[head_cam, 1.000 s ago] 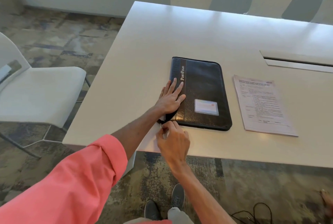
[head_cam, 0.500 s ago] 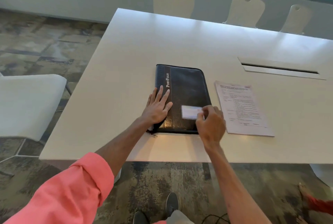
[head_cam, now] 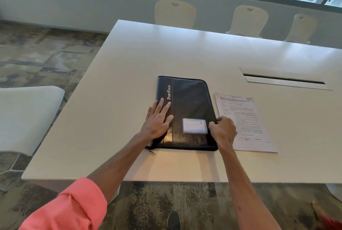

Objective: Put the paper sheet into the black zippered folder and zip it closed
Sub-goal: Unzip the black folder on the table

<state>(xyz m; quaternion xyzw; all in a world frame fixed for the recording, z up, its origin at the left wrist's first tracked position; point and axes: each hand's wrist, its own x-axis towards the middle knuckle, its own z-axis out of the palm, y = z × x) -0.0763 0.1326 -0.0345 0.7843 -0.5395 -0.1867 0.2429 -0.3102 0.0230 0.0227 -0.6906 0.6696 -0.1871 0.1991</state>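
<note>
The black zippered folder (head_cam: 190,104), marked "PortFolio", lies flat on the white table (head_cam: 129,74) with its cover down. My left hand (head_cam: 158,118) rests flat on its near-left part, fingers spread, holding nothing. My right hand (head_cam: 223,130) is curled at the folder's right edge near the front corner, fingertips pinched on the zipper edge; the pull itself is hidden. A loose zipper tail (head_cam: 150,150) sticks out at the near-left corner. The printed paper sheet (head_cam: 244,118) lies on the table just right of the folder, partly under my right hand.
A cable slot (head_cam: 285,79) is cut into the table at the right. Cream chairs (head_cam: 175,14) line the far side, and a white chair (head_cam: 24,116) stands at the left. The table's near edge runs just below the folder. My shoe (head_cam: 173,220) shows on the floor.
My right hand has travelled from the folder's near-left corner along the front edge, round the near-right corner, onto the right edge. My left hand has stayed pressed on the folder.
</note>
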